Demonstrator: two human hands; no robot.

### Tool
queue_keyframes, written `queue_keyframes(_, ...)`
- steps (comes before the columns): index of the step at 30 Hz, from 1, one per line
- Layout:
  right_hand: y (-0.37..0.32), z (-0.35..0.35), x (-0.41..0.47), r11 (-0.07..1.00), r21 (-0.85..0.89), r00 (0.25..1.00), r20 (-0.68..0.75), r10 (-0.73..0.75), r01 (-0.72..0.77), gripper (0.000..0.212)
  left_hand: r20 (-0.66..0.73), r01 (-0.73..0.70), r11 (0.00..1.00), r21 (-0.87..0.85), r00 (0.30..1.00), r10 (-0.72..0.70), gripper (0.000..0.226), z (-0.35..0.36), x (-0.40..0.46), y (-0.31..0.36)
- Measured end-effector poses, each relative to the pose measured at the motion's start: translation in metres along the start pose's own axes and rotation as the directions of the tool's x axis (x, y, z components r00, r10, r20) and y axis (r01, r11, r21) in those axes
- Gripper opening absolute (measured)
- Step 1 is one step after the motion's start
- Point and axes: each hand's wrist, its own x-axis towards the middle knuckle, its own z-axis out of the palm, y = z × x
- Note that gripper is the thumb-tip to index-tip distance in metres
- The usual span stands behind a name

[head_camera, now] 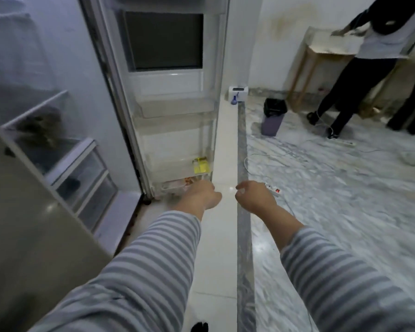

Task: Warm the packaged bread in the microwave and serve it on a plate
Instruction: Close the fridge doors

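Note:
The fridge door [168, 97] stands open in front of me. In its bottom door shelf lies a clear packet [175, 186] with pale and orange contents, blurred, which may be the packaged bread. My left hand [201, 195] reaches down to that shelf and its fingertips meet the packet's right end; the fingers are hidden behind the hand, so a grip cannot be made out. My right hand [252, 197] hangs beside it over the floor, fingers loosely curled and holding nothing. No microwave or plate is in view.
A yellow carton [201, 164] sits one door shelf higher. Fridge drawers [82, 173] are at the left. On the floor lie a white power strip [272, 188] with cables, a dark bin [273, 118] and a white device [237, 93]. A person [359, 68] stands at the back right.

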Motion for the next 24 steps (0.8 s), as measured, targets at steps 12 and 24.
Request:
queue_keyframes(12, 0.052, -0.073, 0.186, 0.993, 0.052, 0.992, -0.067, 0.110, -0.106, 0.037, 0.053, -0.087, 0.996, 0.015, 0.995, 0.086, 0.047, -0.026, 0.193, 0.109)
queue_keyframes(24, 0.130, -0.189, 0.411, 0.999, 0.028, 1.000, -0.014, -0.026, 0.027, 0.035, -0.116, -0.010, 0.990, -0.141, 0.993, -0.006, 0.037, -0.048, 0.382, 0.241)
